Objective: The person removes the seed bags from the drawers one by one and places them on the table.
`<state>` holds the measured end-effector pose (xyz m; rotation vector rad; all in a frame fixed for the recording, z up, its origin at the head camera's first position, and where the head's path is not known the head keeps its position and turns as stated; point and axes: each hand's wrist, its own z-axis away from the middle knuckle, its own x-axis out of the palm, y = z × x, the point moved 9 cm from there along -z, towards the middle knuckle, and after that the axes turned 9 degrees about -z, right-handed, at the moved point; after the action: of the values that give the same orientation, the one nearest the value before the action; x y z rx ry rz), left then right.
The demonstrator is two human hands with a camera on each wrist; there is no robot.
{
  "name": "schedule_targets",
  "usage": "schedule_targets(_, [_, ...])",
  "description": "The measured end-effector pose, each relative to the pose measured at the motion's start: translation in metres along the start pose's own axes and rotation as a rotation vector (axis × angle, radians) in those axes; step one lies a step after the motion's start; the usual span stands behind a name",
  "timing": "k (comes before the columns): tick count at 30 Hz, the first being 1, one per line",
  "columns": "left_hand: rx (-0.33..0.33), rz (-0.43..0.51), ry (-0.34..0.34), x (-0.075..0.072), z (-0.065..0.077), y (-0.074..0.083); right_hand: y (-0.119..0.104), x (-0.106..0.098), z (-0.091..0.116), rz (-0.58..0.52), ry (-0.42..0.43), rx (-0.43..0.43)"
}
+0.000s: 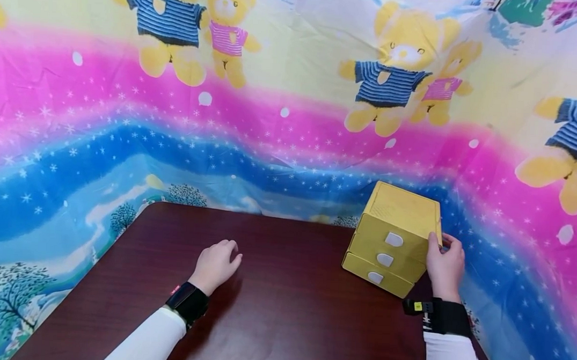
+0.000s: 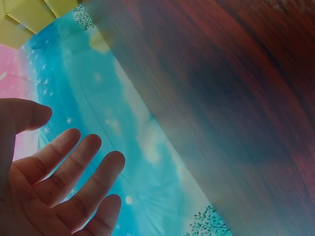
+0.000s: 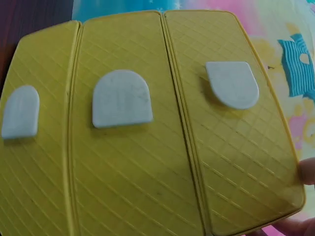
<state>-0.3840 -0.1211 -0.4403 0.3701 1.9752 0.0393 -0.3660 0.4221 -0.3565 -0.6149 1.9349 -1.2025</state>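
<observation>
A small yellow three-drawer storage box stands at the right back of the table, with white rounded tabs on its drawer fronts. My right hand grips its right side, thumb on the front edge and fingers around the side. In the right wrist view the quilted drawer fronts fill most of the picture, each with a white tab; the top drawer's tab is turned the other way up. Loosely bent and holding nothing, my left hand hovers over the table's left middle.
The dark reddish-brown table has a rounded far left corner. A printed cloth with bears and snowflakes hangs behind and at both sides, close to the table's edges and to the box.
</observation>
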Motion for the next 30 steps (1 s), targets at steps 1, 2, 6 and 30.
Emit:
schedule_targets(1, [-0.001, 0.0, 0.001, 0.0, 0.0, 0.0, 0.004, 0.002, -0.001, -0.015, -0.02, 0.03])
schedule_targets(2, [0.0, 0.0, 0.001, 0.0, 0.0, -0.001, 0.007, 0.004, -0.002, -0.032, -0.036, 0.06])
schedule_targets(6, [0.001, 0.002, 0.007, 0.001, 0.0, -0.001, 0.015, 0.01, -0.004, -0.094, -0.089, 0.145])
schedule_targets(30, [0.001, 0.01, -0.001, 0.006, 0.002, 0.002, 0.009, 0.026, 0.003, -0.164, -0.133, 0.148])
